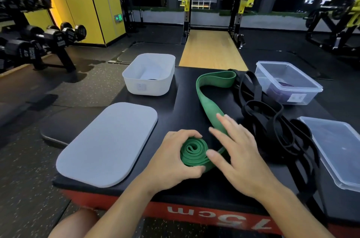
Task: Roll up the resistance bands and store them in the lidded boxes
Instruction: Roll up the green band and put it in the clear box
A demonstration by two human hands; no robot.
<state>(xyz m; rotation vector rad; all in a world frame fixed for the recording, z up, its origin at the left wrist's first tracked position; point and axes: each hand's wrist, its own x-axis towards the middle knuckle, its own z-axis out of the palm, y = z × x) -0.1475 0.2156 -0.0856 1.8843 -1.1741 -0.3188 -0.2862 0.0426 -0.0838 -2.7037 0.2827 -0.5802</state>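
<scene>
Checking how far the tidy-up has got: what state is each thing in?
Green rubber resistance band: partly rolled, far end loose.
Tangled black rubber bands: unrolled.
White opaque plastic box: open.
Flat grey lid: off, lying flat.
Clear plastic box: open, purple band inside.
Clear plastic lid: off.
Left hand: grips the roll.
Right hand: open, touching band.

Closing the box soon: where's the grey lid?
Head view, lower left: the grey lid lies flat nearer than the white box, left of the left hand.
</scene>
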